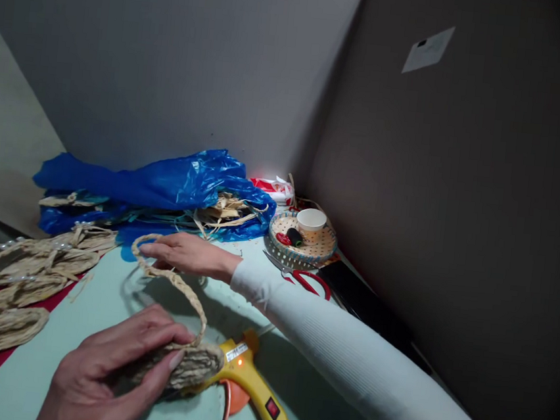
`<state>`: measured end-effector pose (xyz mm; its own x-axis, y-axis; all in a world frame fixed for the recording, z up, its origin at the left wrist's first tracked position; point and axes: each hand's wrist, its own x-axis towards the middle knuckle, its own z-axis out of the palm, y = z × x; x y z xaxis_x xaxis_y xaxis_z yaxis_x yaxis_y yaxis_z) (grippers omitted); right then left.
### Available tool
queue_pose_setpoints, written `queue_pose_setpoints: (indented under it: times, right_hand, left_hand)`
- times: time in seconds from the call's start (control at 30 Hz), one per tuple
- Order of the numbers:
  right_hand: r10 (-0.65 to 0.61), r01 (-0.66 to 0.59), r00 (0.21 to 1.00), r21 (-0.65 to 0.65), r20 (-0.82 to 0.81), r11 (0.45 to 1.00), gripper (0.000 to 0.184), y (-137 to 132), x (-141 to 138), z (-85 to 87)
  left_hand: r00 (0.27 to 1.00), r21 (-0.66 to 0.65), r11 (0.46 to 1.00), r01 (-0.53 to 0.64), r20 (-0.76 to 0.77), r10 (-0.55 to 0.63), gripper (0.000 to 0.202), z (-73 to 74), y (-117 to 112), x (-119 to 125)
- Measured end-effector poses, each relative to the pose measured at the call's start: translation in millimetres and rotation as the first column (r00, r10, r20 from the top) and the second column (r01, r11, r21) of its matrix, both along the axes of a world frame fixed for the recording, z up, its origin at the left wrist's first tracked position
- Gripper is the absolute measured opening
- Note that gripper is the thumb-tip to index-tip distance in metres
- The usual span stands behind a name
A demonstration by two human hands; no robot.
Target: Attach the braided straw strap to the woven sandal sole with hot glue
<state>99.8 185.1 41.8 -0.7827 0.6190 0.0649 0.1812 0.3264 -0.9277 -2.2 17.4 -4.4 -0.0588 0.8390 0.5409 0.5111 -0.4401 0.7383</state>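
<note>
My left hand (116, 366) presses down on a flat coiled mat of woven straw (193, 363) near the front edge, fingers curled over it. A braided straw cord (181, 286) runs from that coil up and left in a loop. My right hand (184, 253), in a white sleeve, reaches across to the far end of the loop, fingers stretched out and resting on the braid. A yellow glue gun (256, 386) with an orange trigger lies right beside the coil, its small light glowing.
Blue plastic bags (163, 189) with loose straw lie at the back. Several finished straw pieces (30, 278) sit at left on a red cloth. A round woven tray (326, 247) holds a cup and thread spools; red-handled scissors (303, 278) lie beside it. A wall stands close on the right.
</note>
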Motion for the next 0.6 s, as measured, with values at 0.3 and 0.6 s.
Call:
queue_pose_setpoints:
  times: [0.3,0.6]
  right_hand:
    - [-0.367,0.333,0.93,0.375,0.02,0.865,0.031,-41.7,79.4,28.9]
    - [-0.398,0.212,0.75,0.379,0.528,0.901,0.038,-144.7,155.8,-32.8]
  left_hand:
    - [0.985,0.039,0.995,-0.091,0.147,0.085,0.02,4.7,3.2,-7.2]
    - [0.995,0.213,0.972,-0.103,0.022,0.101,0.029,18.1,-3.3,-11.0]
